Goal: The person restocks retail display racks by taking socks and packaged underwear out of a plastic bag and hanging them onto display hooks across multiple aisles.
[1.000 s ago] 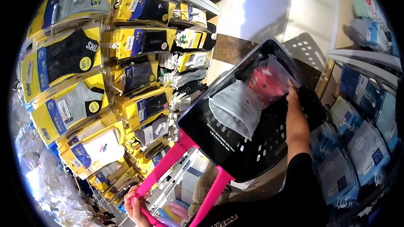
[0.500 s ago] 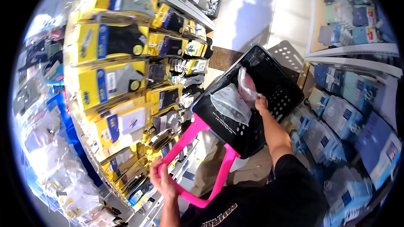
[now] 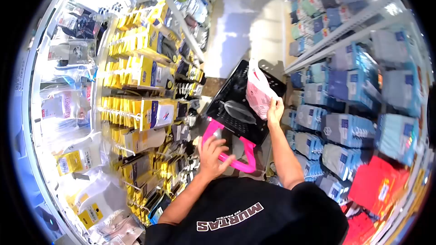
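My right hand (image 3: 275, 110) grips the lower edge of a pink and white plastic packet (image 3: 257, 94), held up over the black shopping basket (image 3: 221, 100). What is inside the packet I cannot make out. A clear, greyish packet (image 3: 240, 111) lies in the basket. My left hand (image 3: 212, 155) has its fingers spread and holds nothing. It hovers by the basket's pink handle (image 3: 243, 167), partly covering it; whether it touches the handle I cannot tell.
To the left hang rows of yellow packs (image 3: 147, 75) on hooks, with clear bags (image 3: 88, 149) beyond them. Grey-blue packs (image 3: 347, 129) and red packs (image 3: 378, 186) hang on the right. A tiled aisle floor (image 3: 234, 18) runs ahead between the racks.
The pink packet has come up out of the basket in my right hand. My left hand has let go of the pink handle and opened. The view has shifted back, showing more racks.
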`<action>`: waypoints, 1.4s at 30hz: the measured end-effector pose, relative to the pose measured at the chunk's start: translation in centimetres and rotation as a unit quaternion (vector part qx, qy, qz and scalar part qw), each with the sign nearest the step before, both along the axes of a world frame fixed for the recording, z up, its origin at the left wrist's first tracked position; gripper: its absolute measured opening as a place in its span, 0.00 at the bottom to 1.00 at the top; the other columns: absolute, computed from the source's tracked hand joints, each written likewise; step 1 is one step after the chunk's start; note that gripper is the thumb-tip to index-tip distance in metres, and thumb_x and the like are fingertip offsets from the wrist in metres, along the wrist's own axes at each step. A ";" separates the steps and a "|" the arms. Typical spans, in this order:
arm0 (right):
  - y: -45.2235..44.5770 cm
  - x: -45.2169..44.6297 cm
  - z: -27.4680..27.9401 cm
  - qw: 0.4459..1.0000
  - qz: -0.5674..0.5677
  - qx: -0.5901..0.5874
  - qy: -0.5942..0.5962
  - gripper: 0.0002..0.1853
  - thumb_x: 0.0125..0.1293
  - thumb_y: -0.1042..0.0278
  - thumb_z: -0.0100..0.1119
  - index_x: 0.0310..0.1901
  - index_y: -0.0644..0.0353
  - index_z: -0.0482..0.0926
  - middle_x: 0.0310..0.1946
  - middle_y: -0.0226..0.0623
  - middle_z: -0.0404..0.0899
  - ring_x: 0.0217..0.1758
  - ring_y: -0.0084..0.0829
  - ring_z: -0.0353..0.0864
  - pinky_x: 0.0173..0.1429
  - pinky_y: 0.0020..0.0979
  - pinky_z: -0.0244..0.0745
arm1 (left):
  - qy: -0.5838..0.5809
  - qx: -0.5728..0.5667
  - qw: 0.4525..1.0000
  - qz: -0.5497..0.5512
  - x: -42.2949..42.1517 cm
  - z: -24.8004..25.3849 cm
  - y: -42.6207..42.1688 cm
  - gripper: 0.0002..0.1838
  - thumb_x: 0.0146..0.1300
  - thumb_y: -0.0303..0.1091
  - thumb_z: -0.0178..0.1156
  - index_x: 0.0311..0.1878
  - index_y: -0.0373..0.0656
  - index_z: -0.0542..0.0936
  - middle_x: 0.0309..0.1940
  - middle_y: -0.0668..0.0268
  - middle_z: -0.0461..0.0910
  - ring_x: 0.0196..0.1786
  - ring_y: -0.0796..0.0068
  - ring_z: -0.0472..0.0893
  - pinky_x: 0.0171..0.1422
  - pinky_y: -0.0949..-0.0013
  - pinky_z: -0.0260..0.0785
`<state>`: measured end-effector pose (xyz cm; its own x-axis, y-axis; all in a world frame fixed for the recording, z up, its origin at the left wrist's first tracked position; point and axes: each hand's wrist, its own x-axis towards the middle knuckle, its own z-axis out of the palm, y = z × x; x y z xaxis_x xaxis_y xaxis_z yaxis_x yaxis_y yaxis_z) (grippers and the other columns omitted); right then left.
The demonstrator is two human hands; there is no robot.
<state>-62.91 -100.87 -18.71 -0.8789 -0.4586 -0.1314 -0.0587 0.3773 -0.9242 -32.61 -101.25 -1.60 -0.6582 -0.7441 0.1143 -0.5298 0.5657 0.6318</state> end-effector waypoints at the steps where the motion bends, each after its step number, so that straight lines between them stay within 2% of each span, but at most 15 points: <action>1: 1.0 0.0 3.2 1.000 -0.006 -0.007 0.002 0.15 0.75 0.60 0.53 0.35 0.65 0.72 0.28 0.28 0.70 0.34 0.22 0.66 0.41 0.29 0.66 | 0.007 0.006 0.999 -0.039 0.4 0.6 0.0 0.22 0.49 0.50 0.75 0.41 0.49 0.81 0.52 0.68 0.78 0.65 0.56 0.71 0.74 0.38 0.47; 4: 5.2 0.2 10.1 0.997 -0.048 -0.059 0.032 0.16 0.76 0.58 0.52 0.38 0.64 0.74 0.30 0.28 0.74 0.36 0.21 0.70 0.43 0.28 0.68 | 0.009 -0.009 0.990 -0.141 1.2 1.5 -0.9 0.29 0.41 0.59 0.76 0.42 0.51 0.82 0.52 0.70 0.78 0.64 0.58 0.72 0.76 0.37 0.45; 8: 11.2 1.4 17.8 0.983 -0.113 -0.142 0.028 0.15 0.77 0.58 0.52 0.39 0.63 0.76 0.30 0.28 0.77 0.34 0.18 0.73 0.40 0.25 0.69 | 0.018 -0.039 0.992 -0.122 0.4 0.9 -0.6 0.27 0.41 0.56 0.76 0.42 0.51 0.83 0.47 0.72 0.79 0.54 0.65 0.74 0.73 0.43 0.51; 13: 16.5 5.3 23.9 0.971 -0.141 -0.177 0.077 0.12 0.77 0.63 0.50 0.41 0.63 0.76 0.30 0.29 0.76 0.32 0.18 0.75 0.39 0.23 0.71 | 0.049 -0.098 0.988 -0.107 -1.6 -0.6 -0.2 0.26 0.44 0.57 0.75 0.41 0.49 0.83 0.40 0.70 0.78 0.51 0.63 0.76 0.72 0.44 0.51; 15: 18.3 7.4 25.6 0.966 -0.163 -0.195 0.040 0.12 0.77 0.63 0.51 0.41 0.63 0.75 0.28 0.29 0.76 0.28 0.18 0.76 0.35 0.23 0.72 | 0.058 -0.099 0.988 -0.104 -3.1 0.1 0.1 0.26 0.47 0.56 0.74 0.42 0.48 0.83 0.41 0.69 0.78 0.53 0.62 0.75 0.73 0.43 0.50; 19: 23.3 10.3 24.7 0.955 -0.212 -0.202 0.050 0.11 0.76 0.61 0.52 0.39 0.60 0.75 0.23 0.26 0.75 0.21 0.15 0.71 0.26 0.18 0.65 | 0.028 -0.098 0.993 -0.063 -5.8 -0.4 0.7 0.24 0.50 0.55 0.73 0.44 0.49 0.84 0.44 0.67 0.78 0.56 0.61 0.73 0.74 0.44 0.48; 21: 27.0 11.8 25.6 0.954 -0.226 -0.189 -0.048 0.11 0.76 0.62 0.52 0.38 0.60 0.74 0.24 0.27 0.74 0.25 0.17 0.74 0.29 0.21 0.69 | 0.034 -0.123 0.989 -0.070 -6.8 -1.5 -0.2 0.24 0.52 0.55 0.72 0.45 0.49 0.84 0.44 0.67 0.78 0.56 0.61 0.73 0.72 0.48 0.50; 24: 31.4 13.7 25.0 0.956 -0.243 -0.165 0.007 0.12 0.76 0.60 0.53 0.38 0.59 0.74 0.22 0.26 0.75 0.22 0.16 0.74 0.28 0.21 0.69 | 0.053 -0.142 0.984 -0.094 -8.3 -1.9 -1.1 0.20 0.56 0.50 0.71 0.45 0.48 0.83 0.44 0.66 0.79 0.54 0.59 0.73 0.70 0.51 0.52; 27: 34.5 16.0 25.6 0.958 -0.264 -0.115 -0.021 0.11 0.76 0.60 0.53 0.38 0.59 0.74 0.23 0.27 0.76 0.22 0.16 0.74 0.29 0.21 0.69 | 0.038 -0.158 0.982 -0.098 -9.8 -3.0 -2.1 0.16 0.61 0.46 0.66 0.47 0.48 0.83 0.45 0.64 0.79 0.54 0.57 0.73 0.69 0.51 0.52; 32: 37.7 18.5 24.5 0.945 -0.260 -0.191 -0.049 0.12 0.77 0.62 0.50 0.38 0.61 0.73 0.24 0.28 0.74 0.25 0.17 0.75 0.29 0.22 0.71 | 0.002 -0.188 0.976 -0.113 -11.1 -3.7 -3.5 0.15 0.70 0.47 0.56 0.52 0.49 0.80 0.47 0.63 0.78 0.55 0.54 0.72 0.65 0.50 0.55; 33: 38.0 18.7 24.3 0.945 -0.251 -0.203 -0.046 0.12 0.77 0.62 0.50 0.38 0.60 0.73 0.24 0.27 0.74 0.24 0.16 0.75 0.27 0.21 0.70 | -0.044 -0.170 0.979 -0.108 -11.4 -3.7 -3.9 0.16 0.71 0.46 0.56 0.54 0.48 0.79 0.51 0.63 0.78 0.58 0.54 0.71 0.67 0.50 0.54; 36: 38.6 19.2 24.4 0.944 -0.232 -0.232 -0.039 0.10 0.76 0.63 0.52 0.38 0.59 0.74 0.23 0.27 0.74 0.24 0.16 0.74 0.26 0.21 0.71 | -0.024 -0.212 0.973 -0.088 -12.4 -3.1 -2.2 0.24 0.66 0.45 0.60 0.61 0.45 0.76 0.65 0.55 0.72 0.70 0.52 0.66 0.75 0.47 0.48; 39: 39.3 19.4 24.0 0.964 -0.170 -0.202 -0.014 0.09 0.77 0.66 0.50 0.40 0.62 0.72 0.29 0.29 0.73 0.27 0.17 0.75 0.32 0.23 0.74 | 0.108 -0.102 0.962 -0.231 -13.9 3.3 5.5 0.28 0.63 0.37 0.65 0.65 0.39 0.73 0.68 0.50 0.68 0.70 0.47 0.66 0.75 0.48 0.52; 40: 39.3 19.2 24.7 0.968 -0.158 -0.193 0.010 0.09 0.77 0.67 0.51 0.38 0.63 0.73 0.30 0.29 0.72 0.28 0.17 0.74 0.32 0.22 0.72 | 0.106 -0.027 0.954 -0.278 -14.5 3.9 7.5 0.27 0.66 0.36 0.63 0.66 0.37 0.71 0.68 0.50 0.68 0.72 0.50 0.65 0.77 0.55 0.53; 42: 39.3 18.7 25.5 0.968 -0.157 -0.188 0.050 0.10 0.75 0.69 0.52 0.34 0.64 0.72 0.29 0.32 0.71 0.29 0.21 0.72 0.33 0.26 0.70 | 0.109 0.046 0.933 -0.341 -16.1 5.8 11.6 0.25 0.66 0.35 0.63 0.63 0.36 0.74 0.67 0.51 0.70 0.72 0.53 0.66 0.77 0.57 0.54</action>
<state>-44.23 -61.52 6.77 -0.9823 -0.1660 0.0862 -0.0924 0.0301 -0.9953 -48.71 -89.69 4.16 -0.9504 -0.1752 0.2571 0.0798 0.6614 0.7457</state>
